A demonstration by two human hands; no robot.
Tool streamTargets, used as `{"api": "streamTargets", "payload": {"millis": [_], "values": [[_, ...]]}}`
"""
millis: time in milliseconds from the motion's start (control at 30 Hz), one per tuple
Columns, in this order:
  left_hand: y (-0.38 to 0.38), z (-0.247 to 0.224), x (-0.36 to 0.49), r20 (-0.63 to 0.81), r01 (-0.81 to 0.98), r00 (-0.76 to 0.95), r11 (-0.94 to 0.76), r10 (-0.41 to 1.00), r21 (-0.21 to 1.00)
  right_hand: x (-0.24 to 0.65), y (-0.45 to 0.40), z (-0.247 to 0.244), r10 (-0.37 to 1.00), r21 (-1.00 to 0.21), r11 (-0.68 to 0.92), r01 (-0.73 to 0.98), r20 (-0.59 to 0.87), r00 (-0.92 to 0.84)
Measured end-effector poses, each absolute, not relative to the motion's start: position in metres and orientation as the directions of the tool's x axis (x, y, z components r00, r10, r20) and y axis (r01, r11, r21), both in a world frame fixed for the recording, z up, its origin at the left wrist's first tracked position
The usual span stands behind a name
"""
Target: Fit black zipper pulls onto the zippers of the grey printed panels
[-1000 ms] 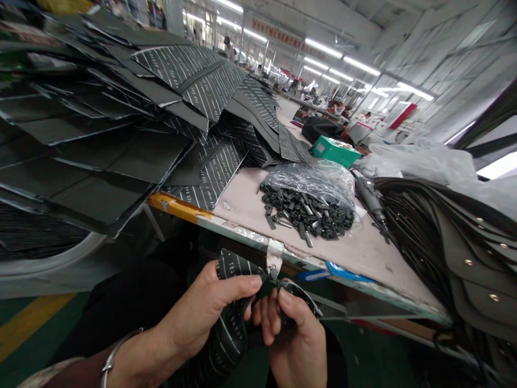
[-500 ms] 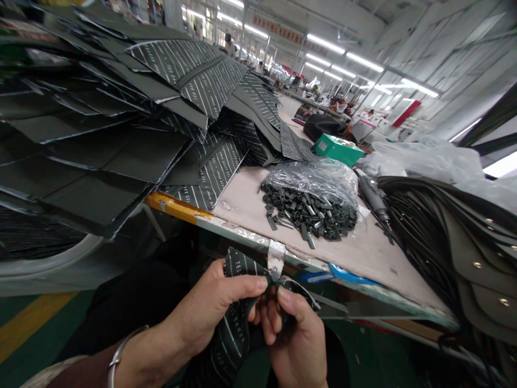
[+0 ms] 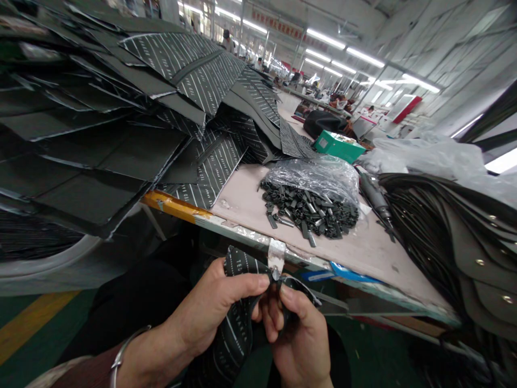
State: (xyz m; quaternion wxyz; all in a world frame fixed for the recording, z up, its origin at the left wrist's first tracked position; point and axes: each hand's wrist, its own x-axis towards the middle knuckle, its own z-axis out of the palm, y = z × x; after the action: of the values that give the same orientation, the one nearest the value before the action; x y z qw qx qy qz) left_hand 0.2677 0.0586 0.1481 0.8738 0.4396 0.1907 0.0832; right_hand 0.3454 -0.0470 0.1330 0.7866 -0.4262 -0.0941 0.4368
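Note:
A dark fabric piece (image 3: 236, 334) with white printed lettering hangs between my hands, just off the front edge of the table (image 3: 246, 188). My left hand (image 3: 220, 296) pinches it with the thumb on top. Thumb and fingers of my right hand (image 3: 297, 323) are closed on its right part, close to my left fingertips. Between the two thumbs, a small metal piece (image 3: 276, 274) touches the fabric, right below a strip of clear tape (image 3: 276, 253) on the table edge. My fingers hide part of the fabric.
Stacked dark panels (image 3: 109, 145) cover the left side. On the table are a plastic bag of small dark metal-tipped parts (image 3: 313, 202), a green box (image 3: 338, 146), a power tool (image 3: 375, 194) and dark straps (image 3: 456, 242) at the right. People sit far back.
Both hands keep their grip on the fabric and have barely moved. The whole view has shifted very slightly.

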Motion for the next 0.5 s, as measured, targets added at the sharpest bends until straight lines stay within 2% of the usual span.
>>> {"api": "streamTargets", "payload": {"millis": [500], "values": [[0.0574, 0.1504, 0.2672, -0.212, -0.013, 0.932, 0.611, 0.294, 0.792, 0.348, -0.0486, 0.135, 0.794, -0.764, 0.25, -0.595, -0.19, 0.578]]}}
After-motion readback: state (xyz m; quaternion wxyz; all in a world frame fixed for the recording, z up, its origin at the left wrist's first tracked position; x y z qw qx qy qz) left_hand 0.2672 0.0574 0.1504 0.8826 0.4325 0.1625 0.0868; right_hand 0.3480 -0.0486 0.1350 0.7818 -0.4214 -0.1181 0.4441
